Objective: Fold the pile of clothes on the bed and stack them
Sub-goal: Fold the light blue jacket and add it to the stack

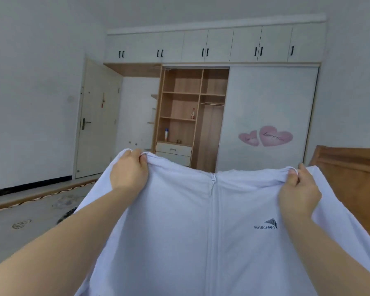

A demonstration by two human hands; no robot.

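A closed door [96, 122] stands at far left. The left hand [129, 170] pinches one top corner of a pale zip-front jacket [186, 227] — held up and spread in mid-air — while the right hand [298, 189] pinches the other, before an open wardrobe [192, 107] and wooden bed frame [350, 167].

Open air above the raised jacket [179, 231]; wooden bed frame [350, 178] close at right

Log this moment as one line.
step: spread jacket | left hand: grips shoulder | right hand: grips shoulder | jacket: held up, zipped
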